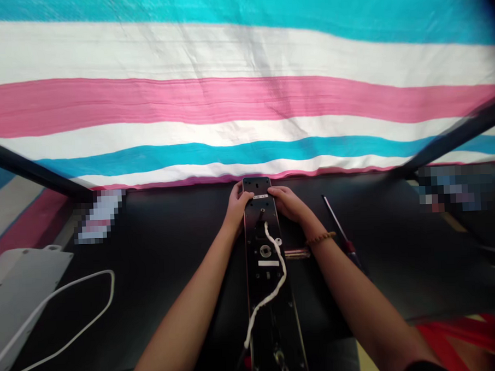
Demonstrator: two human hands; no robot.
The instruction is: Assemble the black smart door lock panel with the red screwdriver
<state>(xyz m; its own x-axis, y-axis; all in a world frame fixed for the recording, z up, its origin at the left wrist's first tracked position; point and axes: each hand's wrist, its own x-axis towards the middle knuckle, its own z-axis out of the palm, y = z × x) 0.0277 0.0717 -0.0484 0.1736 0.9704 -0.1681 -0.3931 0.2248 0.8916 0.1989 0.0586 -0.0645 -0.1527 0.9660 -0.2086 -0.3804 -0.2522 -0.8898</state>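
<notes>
My left hand (237,207) and right hand (290,201) grip the far end of a long black panel (260,286) from either side, thumbs laid over its face close to a white label (260,196). The panel runs from near the far edge of the black worktop (163,227) back towards me, along the middle; I cannot tell whether it lies flat or is raised. A white cable (283,271) winds down its face past a second label (268,263). A thin pinkish bar (297,254) shows between its right side and my beaded bracelet (320,238). Right of that forearm lies a screwdriver (348,245), tip towards the far edge. By the worktop's left edge are a pale grey casing (34,282) and a looped white cord (112,284). A striped sheet (243,98) hangs behind the far edge.
</notes>
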